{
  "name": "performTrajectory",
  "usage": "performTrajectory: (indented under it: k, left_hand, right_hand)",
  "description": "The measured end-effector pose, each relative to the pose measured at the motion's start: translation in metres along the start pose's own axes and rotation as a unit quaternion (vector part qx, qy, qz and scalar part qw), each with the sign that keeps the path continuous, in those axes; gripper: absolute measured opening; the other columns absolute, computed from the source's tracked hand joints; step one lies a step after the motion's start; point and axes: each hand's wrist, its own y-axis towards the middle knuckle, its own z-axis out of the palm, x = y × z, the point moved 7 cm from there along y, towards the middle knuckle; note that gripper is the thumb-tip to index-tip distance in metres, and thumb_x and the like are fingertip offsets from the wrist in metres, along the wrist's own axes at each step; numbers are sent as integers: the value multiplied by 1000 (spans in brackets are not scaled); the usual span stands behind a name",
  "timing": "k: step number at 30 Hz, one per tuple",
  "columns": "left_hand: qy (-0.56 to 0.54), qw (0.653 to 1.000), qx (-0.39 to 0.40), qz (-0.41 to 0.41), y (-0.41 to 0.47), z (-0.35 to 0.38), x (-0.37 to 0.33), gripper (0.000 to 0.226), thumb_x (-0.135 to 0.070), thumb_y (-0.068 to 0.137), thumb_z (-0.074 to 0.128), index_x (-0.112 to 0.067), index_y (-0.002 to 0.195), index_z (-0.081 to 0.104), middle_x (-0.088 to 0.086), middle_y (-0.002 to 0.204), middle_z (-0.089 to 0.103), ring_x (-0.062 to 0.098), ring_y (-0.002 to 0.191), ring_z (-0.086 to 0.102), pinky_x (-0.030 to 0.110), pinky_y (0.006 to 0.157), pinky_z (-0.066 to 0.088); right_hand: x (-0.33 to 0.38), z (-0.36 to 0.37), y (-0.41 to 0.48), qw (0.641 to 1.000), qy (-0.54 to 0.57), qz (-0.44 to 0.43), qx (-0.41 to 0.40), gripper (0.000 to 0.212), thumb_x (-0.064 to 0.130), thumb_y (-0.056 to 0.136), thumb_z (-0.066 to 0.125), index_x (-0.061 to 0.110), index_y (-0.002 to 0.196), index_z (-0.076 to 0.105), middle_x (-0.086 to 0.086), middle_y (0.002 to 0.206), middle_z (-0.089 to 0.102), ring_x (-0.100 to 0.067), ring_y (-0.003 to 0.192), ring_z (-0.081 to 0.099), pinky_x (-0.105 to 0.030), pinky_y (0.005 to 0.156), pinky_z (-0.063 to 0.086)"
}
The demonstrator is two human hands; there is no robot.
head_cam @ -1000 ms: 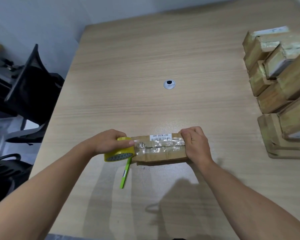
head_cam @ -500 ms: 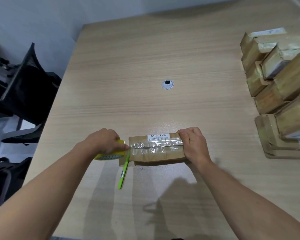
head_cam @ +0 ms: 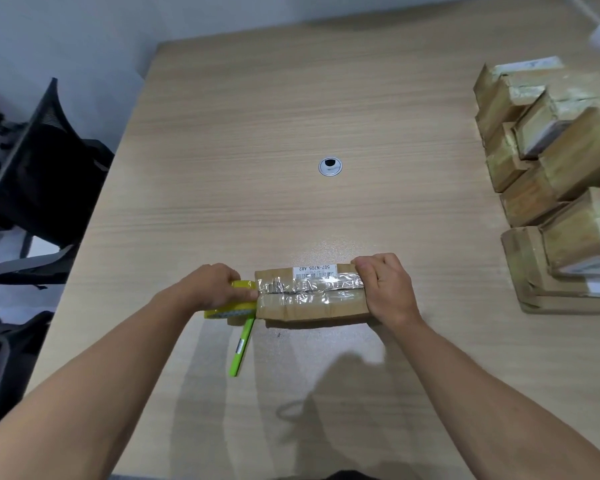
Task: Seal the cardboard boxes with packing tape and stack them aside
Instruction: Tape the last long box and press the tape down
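Head view looks down on a small cardboard box (head_cam: 312, 308) lying flat on a pale wooden table (head_cam: 291, 98), close to the person's edge of it. A strip of clear packing tape (head_cam: 309, 287) runs along the box's top seam, wrinkled and shiny, and a white printed label (head_cam: 314, 268) sits on the box's far edge. At the box's left end the left hand (head_cam: 208, 289) grasps a yellow tape roll (head_cam: 227, 311), fingers wrapped over it, with the roll pressed against that end of the box. At the box's right end the right hand (head_cam: 388, 289) clamps the box, fingers curled over the top and down the far side. A green pen (head_cam: 241, 348) lies on the table just nearer than the box's left corner, its far tip tucked under the roll. Beyond the box, toward the table's middle, is a round silver cable grommet (head_cam: 330, 167). Well to the right of the box stands a pile of taped cardboard boxes (head_cam: 551, 174), stacked unevenly. Far left of the box, off the table, is a black mesh office chair (head_cam: 39, 161).
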Motion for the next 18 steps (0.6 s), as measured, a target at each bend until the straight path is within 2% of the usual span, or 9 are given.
performTrajectory:
  k: [3,7,11,15,18]
  left_hand:
    - [-2,999,-14,32,-3,0,-18,39,-63,87,62,-26,76,57,-4,76,57,22,85,57,34,73,44]
    - [-45,997,-8,62,-7,7,-43,30,-49,100,48,-27,81,54,-1,93,57,27,99,55,36,88,45]
    - [-113,990,-15,87,-11,21,-58,16,-30,101,48,-21,95,59,3,105,61,24,99,54,33,75,36]
    - [-141,983,-81,88,-13,27,-60,21,-26,100,49,-15,110,64,9,113,65,26,101,55,32,78,39]
    - [-160,979,-95,82,-15,28,-59,21,-26,99,50,-16,110,66,8,112,66,24,99,54,30,76,38]
  right_hand:
    - [-4,-16,-6,1000,-9,-8,-20,27,27,105,49,25,107,76,6,107,54,4,94,53,2,78,30]
    - [-22,-43,-7,996,-77,15,-38,26,32,105,48,31,104,74,13,108,53,-8,107,52,-21,84,33]
    - [-27,-60,-5,977,-209,19,-44,29,36,105,44,31,109,73,8,121,57,-22,120,46,-36,94,36]
    - [-15,-59,-6,958,-279,13,-67,31,33,106,42,28,115,71,2,137,56,-23,139,34,-42,112,25]
    - [9,-39,-10,943,-329,-42,-15,39,37,106,41,25,140,55,-1,155,41,-25,153,12,-48,122,6]
